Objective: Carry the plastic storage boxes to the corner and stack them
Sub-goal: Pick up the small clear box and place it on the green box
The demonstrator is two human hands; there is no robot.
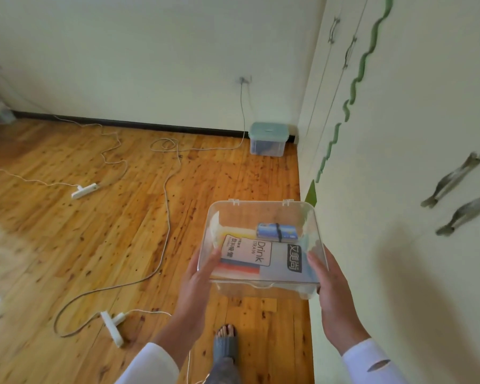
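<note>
While left hand [197, 275] and right hand [330, 284] clamp the clear box [261, 245], cords [165, 206] left of the corner box [268, 139] could snag a foot [225, 345].

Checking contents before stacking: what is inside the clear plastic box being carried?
Inside the clear plastic box: a Drink Straw packet, a blue banded bundle; what lies beneath is covered.

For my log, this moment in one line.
left hand: holds clear box | right hand: holds it | teal-lidded box: in corner | stack: pending
</note>
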